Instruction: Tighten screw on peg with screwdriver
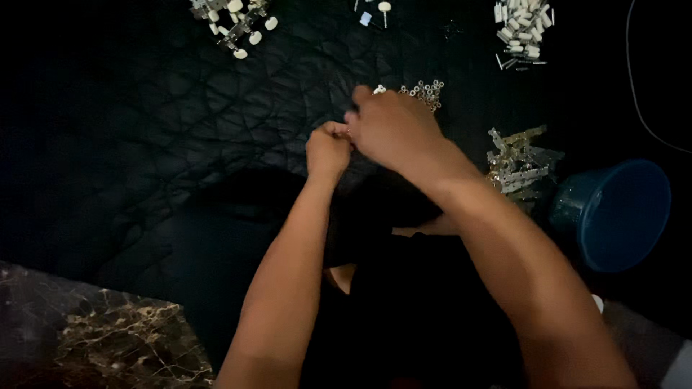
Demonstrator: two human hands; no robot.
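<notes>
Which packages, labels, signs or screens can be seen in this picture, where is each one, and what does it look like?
None can be seen: no package, label, sign or screen.
The only container is a blue plastic bowl, round, at the right edge of the dark cloth, lying tilted on its side.

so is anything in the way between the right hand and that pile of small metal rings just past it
Nothing visible does. The right hand sits just short of the metal rings, with only bare dark cloth between them. The left hand is on its other side, fingertips meeting the right's.
</notes>
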